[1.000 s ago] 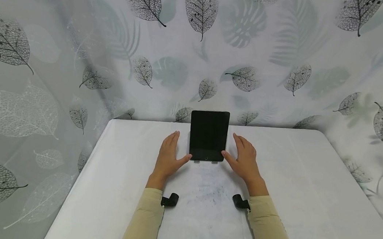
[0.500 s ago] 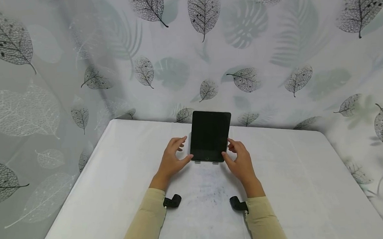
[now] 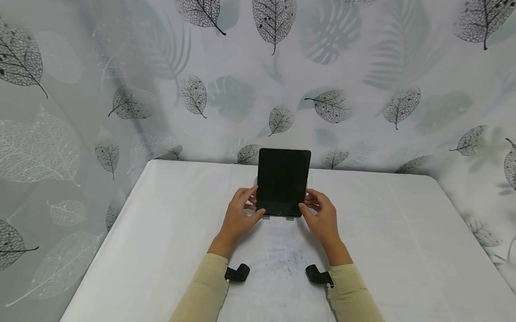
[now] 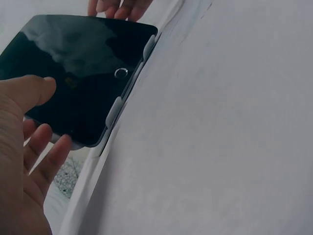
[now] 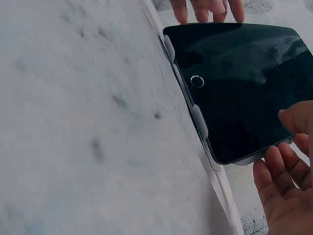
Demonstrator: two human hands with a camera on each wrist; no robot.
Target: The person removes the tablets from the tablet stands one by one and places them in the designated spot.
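A black tablet (image 3: 283,181) with a dark screen stands tilted back on a pale stand whose two clips (image 3: 266,218) hold its bottom edge. It sits at the back middle of the white table (image 3: 401,250). My left hand (image 3: 242,212) grips the tablet's lower left side, thumb on the front and fingers curled behind. My right hand (image 3: 319,210) grips the lower right side the same way. In the left wrist view the thumb (image 4: 34,88) lies on the glass of the tablet (image 4: 83,54). In the right wrist view the thumb (image 5: 296,117) overlaps the edge of the tablet (image 5: 244,73).
A leaf-print curtain (image 3: 368,75) hangs close behind the table and down its left side. Black wrist cameras (image 3: 237,273) sit on both beige sleeves. The tabletop has faint grey smudges (image 3: 282,263) in front of the tablet.
Both hands moved inward from flat beside the tablet. Their fingers curled round its lower edges, and the thumbs came onto the front.
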